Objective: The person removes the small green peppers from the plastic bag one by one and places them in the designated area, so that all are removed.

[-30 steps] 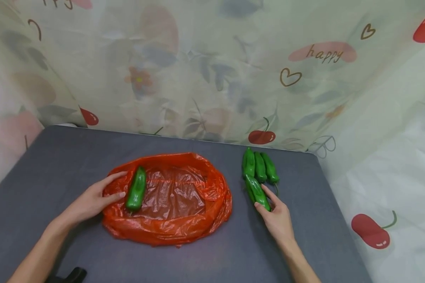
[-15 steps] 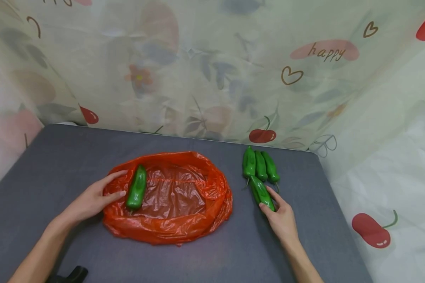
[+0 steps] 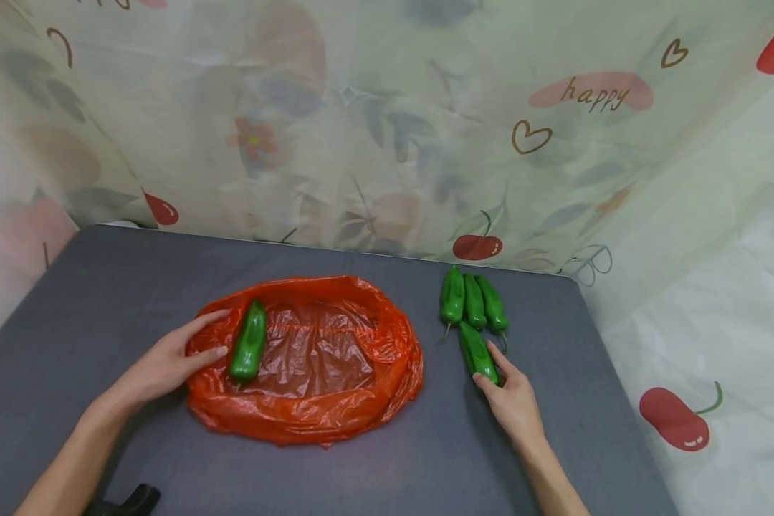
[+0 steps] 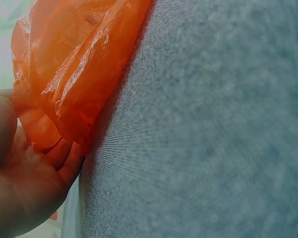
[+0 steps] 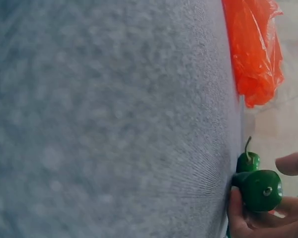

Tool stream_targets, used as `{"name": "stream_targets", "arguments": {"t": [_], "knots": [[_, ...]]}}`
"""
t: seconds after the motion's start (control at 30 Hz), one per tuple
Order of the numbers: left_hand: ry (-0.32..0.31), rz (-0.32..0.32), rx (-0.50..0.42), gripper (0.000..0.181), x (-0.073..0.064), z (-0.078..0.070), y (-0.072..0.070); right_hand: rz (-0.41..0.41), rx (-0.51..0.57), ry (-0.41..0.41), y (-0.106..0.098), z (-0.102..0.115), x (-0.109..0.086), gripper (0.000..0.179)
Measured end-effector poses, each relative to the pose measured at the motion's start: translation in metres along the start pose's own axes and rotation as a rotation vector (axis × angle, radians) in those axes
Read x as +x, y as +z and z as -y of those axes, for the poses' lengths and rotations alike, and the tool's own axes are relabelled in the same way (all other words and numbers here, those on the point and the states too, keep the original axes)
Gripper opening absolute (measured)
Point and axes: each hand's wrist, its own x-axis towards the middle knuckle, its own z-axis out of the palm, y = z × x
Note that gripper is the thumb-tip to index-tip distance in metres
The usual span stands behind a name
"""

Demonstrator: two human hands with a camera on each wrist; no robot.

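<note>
An orange-red plastic bag (image 3: 396, 358) lies spread on the table with its mouth open upward. One long green pepper (image 3: 249, 344) rests inside it at the left. My left hand (image 3: 170, 362) grips the bag's left rim, thumb and forefinger over the edge. In the left wrist view the film of the bag (image 4: 84, 74) passes between thumb and curled fingers. My right hand (image 3: 514, 401) holds another green pepper (image 3: 479, 352) near its blunt end, thumb on one side, fingers on the other. The right wrist view shows that pepper's end (image 5: 262, 191) with its small tip toward the camera.
Three more green peppers (image 3: 474, 301) lie side by side just beyond the held one. A dark grey cloth (image 3: 374, 480) covers the table. Behind it hangs a printed curtain (image 3: 361, 129). A black object (image 3: 138, 500) pokes in at the bottom left.
My right hand and its pepper have shifted slightly right, and the pepper now lies just in front of the three others. My left hand and the bag have stayed put.
</note>
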Motion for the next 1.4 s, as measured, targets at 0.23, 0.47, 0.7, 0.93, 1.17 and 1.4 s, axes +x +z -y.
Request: {"name": "stream_targets", "arguments": {"t": [0.23, 0.47, 0.7, 0.93, 1.17, 1.4], "knots": [[-0.001, -0.002, 0.003, 0.069, 0.0, 0.0, -0.001, 0.083, -0.031, -0.023, -0.003, 0.004, -0.001, 0.068], [0.007, -0.002, 0.004, 0.069, 0.0, 0.0, -0.001, 0.058, -0.047, -0.086, -0.002, 0.005, -0.001, 0.071], [0.01, -0.002, -0.007, 0.068, -0.001, 0.001, -0.001, -0.012, -0.093, -0.127, 0.005, 0.002, 0.003, 0.075], [0.01, 0.002, -0.017, 0.068, 0.0, 0.0, -0.001, -0.032, -0.1, -0.127, 0.005, 0.003, 0.004, 0.071], [0.015, 0.002, -0.028, 0.068, 0.0, 0.0, -0.001, -0.05, -0.059, -0.116, 0.001, 0.005, 0.001, 0.068], [0.0, 0.008, -0.031, 0.069, 0.0, 0.0, 0.0, -0.062, 0.018, -0.123, -0.006, 0.005, 0.001, 0.065]]}}
